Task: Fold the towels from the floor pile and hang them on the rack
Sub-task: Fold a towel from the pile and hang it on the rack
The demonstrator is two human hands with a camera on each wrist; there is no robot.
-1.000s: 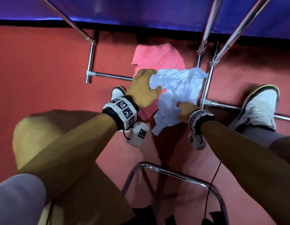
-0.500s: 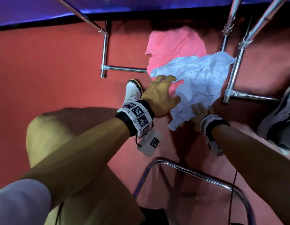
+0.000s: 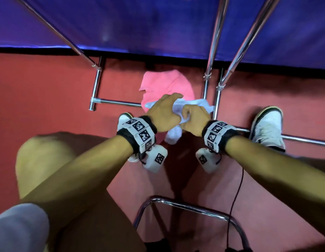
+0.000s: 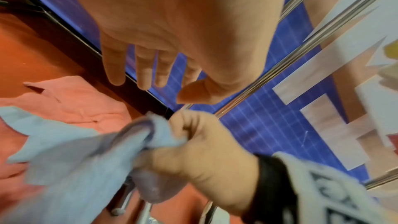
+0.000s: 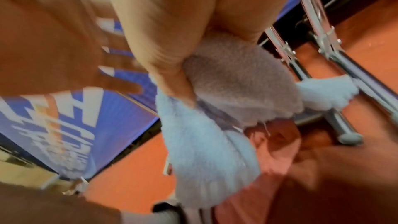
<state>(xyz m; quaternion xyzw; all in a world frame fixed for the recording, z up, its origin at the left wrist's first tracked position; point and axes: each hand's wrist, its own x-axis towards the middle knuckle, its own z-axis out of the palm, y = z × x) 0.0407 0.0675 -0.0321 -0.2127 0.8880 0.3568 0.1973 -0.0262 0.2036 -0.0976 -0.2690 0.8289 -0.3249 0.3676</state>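
Note:
A pale blue-white towel [image 3: 176, 133] hangs bunched from my right hand [image 3: 187, 113], which grips it in a fist just above the floor. The right wrist view shows the right hand [image 5: 189, 91] clenched round the towel [image 5: 204, 142]. My left hand [image 3: 173, 100] hovers over the same towel with relaxed fingers. In the left wrist view the left hand [image 4: 155, 89] holds nothing and the towel [image 4: 75, 151] trails below it. A pink towel [image 3: 165, 84] lies crumpled on the red floor under the chrome rack [image 3: 215, 51].
The rack's foot bars [image 3: 118, 102] run along the floor on both sides of the pile. My shoes [image 3: 267, 128] stand by the right bar. A curved chrome tube [image 3: 185, 206] and a black cable [image 3: 238, 188] lie near me. A blue banner [image 3: 158, 24] backs the rack.
The pale towel lay spread over the pink one. My right hand has gathered it into a bunch and lifted it. My left hand has moved right, close above the right hand.

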